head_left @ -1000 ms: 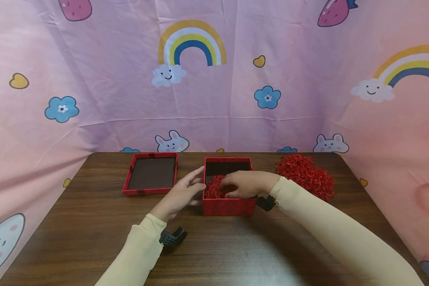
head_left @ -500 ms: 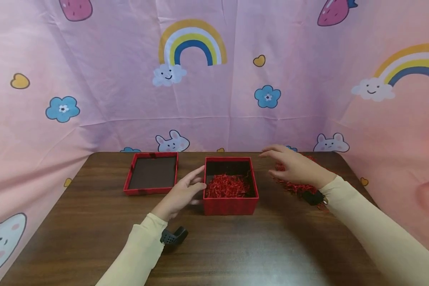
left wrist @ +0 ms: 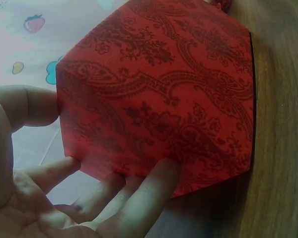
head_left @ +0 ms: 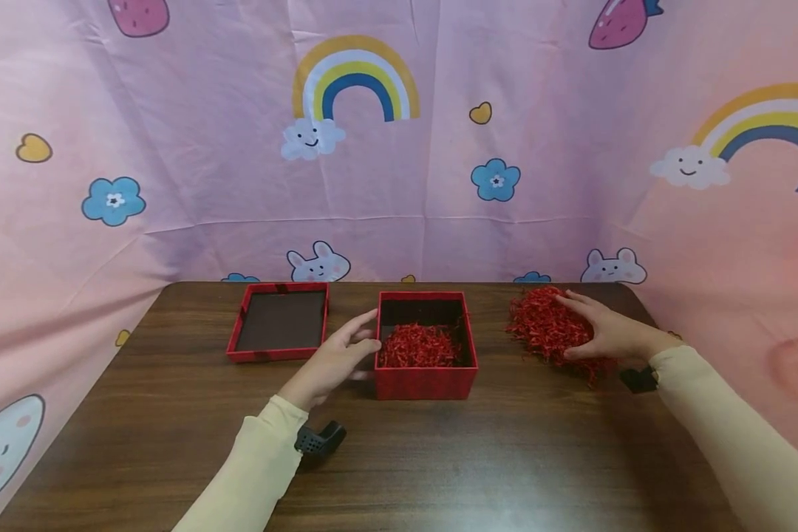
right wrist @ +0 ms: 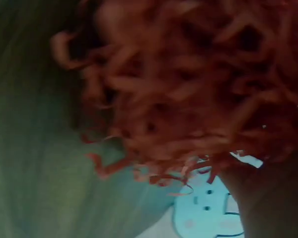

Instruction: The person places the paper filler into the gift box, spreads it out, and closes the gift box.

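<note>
A red box [head_left: 423,383] stands mid-table without its lid, with red shredded paper [head_left: 420,346] in its lower part. My left hand [head_left: 335,360] rests against the box's left side, thumb at the rim. In the left wrist view, its extended fingers [left wrist: 148,198] touch the paisley-patterned red wall [left wrist: 164,99]. On the right lies a loose heap of red shredded paper [head_left: 544,323]. My right hand [head_left: 608,331] is at the heap's right side, fingers and thumb spread over it. Crinkled strips [right wrist: 188,89] fill much of the blurred right wrist view.
A red-rimmed box lid [head_left: 281,322] lies inside up at the back left of the brown wooden table [head_left: 399,465]. Behind the table and along its sides hangs a pink printed cloth [head_left: 386,185].
My right hand has left the box's inside and moved right to the heap, leaving the shredded paper in the box in view. The left hand stays at the box's side.
</note>
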Tool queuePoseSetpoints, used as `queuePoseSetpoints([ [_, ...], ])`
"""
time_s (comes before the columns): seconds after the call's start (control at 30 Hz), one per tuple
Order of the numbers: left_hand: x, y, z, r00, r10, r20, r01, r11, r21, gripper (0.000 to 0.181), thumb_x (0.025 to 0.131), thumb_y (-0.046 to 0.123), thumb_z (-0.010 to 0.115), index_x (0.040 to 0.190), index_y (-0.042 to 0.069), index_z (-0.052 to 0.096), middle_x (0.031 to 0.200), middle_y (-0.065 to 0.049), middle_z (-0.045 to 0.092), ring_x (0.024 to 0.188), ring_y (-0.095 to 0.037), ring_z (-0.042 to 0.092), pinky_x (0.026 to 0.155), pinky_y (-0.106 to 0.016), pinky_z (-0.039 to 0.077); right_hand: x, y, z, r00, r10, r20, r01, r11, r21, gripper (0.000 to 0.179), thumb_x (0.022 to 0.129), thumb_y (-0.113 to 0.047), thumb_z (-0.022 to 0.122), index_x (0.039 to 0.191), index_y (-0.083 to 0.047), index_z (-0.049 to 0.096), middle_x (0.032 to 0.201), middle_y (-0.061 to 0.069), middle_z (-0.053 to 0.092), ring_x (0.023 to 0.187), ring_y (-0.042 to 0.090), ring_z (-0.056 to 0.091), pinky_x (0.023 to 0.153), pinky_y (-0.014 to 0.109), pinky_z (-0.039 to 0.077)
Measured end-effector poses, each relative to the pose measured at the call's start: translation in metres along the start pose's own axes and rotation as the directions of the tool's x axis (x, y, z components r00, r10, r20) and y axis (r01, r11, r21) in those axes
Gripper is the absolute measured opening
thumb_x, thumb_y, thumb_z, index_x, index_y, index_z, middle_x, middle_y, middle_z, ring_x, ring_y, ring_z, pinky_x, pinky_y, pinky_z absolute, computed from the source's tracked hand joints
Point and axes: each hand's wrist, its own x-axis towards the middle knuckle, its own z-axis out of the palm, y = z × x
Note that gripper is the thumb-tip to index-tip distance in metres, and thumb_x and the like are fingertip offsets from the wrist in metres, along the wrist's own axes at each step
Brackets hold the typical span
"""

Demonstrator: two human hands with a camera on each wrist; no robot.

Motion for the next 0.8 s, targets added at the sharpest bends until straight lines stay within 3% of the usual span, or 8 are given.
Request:
queuePoseSetpoints([
  [0.17,0.0,-0.002,-0.001,1.0,0.0,0.004,0.0,1.0,0.004,0.065,0.103,0.021,0.059,0.162,0.021,0.031,0.161,-0.024,0.032,0.141,-0.044,0.047,0.092,-0.053,0.059,0.004,0.014,0.01,1.0,-0.004,-0.001,0.004,0.999,0.05,0.112,0.083,-0.036,0.087,0.165,-0.006,0.017,0.169,0.028,0.003,0.151,0.058,0.004,0.108,0.084,0.017],
  [0.3,0.001,-0.001,0.0,1.0,0.002,-0.004,-0.002,1.0,0.004,0.065,0.104,0.022,0.059,0.162,0.019,0.031,0.16,-0.024,0.033,0.14,-0.044,0.047,0.091,-0.051,0.06,0.011,0.013,0.015,1.0,-0.025,-0.019,0.026,0.999,0.044,0.116,0.082,-0.032,0.088,0.166,-0.006,0.013,0.17,0.027,0.002,0.152,0.056,0.004,0.11,0.082,0.019],
  [0.57,0.002,-0.001,0.0,1.0,-0.006,0.002,0.006,1.0,-0.009,0.064,0.104,0.021,0.06,0.161,0.019,0.032,0.16,-0.022,0.034,0.14,-0.043,0.048,0.089,-0.05,0.061,0.021,0.007,0.016,1.0,-0.021,-0.009,0.02,0.999,-0.03,0.083,0.089,-0.029,0.082,0.154,0.002,0.04,0.152,0.03,0.045,0.139,0.052,0.042,0.11,0.071,0.036],
  [0.8,0.002,-0.001,-0.001,1.0,-0.004,-0.001,0.004,1.0,-0.008,0.063,0.104,0.021,0.059,0.16,0.018,0.032,0.16,-0.023,0.033,0.14,-0.043,0.048,0.088,-0.05,0.061,0.027,0.007,0.017,0.997,-0.043,-0.058,0.038,0.996,-0.084,0.055,0.093,-0.017,0.078,0.139,0.006,0.057,0.137,0.026,0.061,0.128,0.047,0.056,0.106,0.064,0.045],
])
